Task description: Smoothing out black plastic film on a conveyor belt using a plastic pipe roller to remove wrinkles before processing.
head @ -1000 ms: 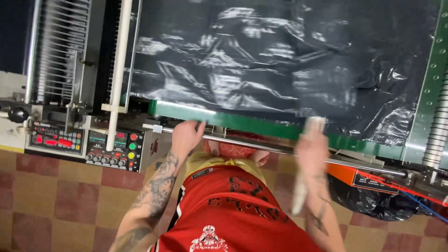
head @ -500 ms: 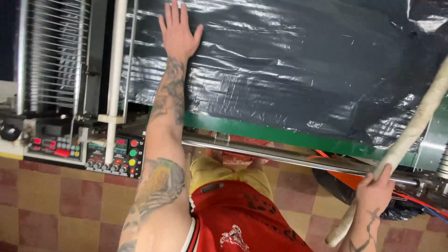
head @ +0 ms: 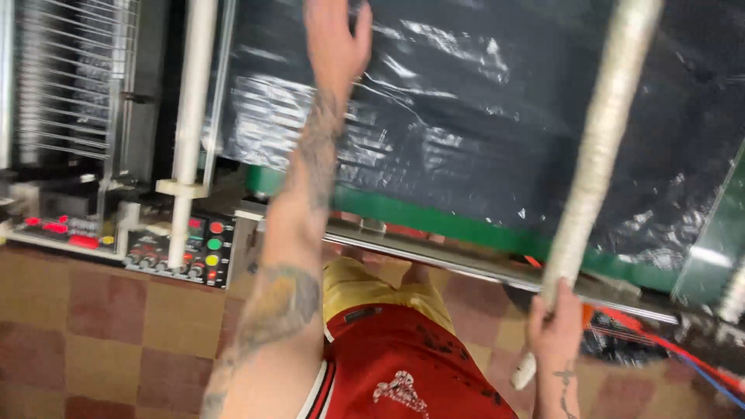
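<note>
My left hand (head: 335,43) reaches far forward and lies flat, fingers spread, on the black plastic sheet (head: 481,116) that covers the machine bed. My right hand (head: 557,326) grips the lower end of a long off-white tube (head: 601,140), which slants up and away over the sheet to the top of the view. The sheet is shiny and wrinkled. A green rail (head: 466,225) runs along the sheet's near edge, with a metal bar just below it.
A control panel (head: 182,248) with red, green and yellow buttons sits at the left, below a white upright pole (head: 190,116) and a metal rack of rods (head: 70,85). Checkered brown floor tiles (head: 101,326) lie below. Red and blue cables (head: 660,334) run at the lower right.
My left hand went from the green rail up onto the black sheet. My right hand swung the off-white tube from hanging down to slanting up over the sheet.
</note>
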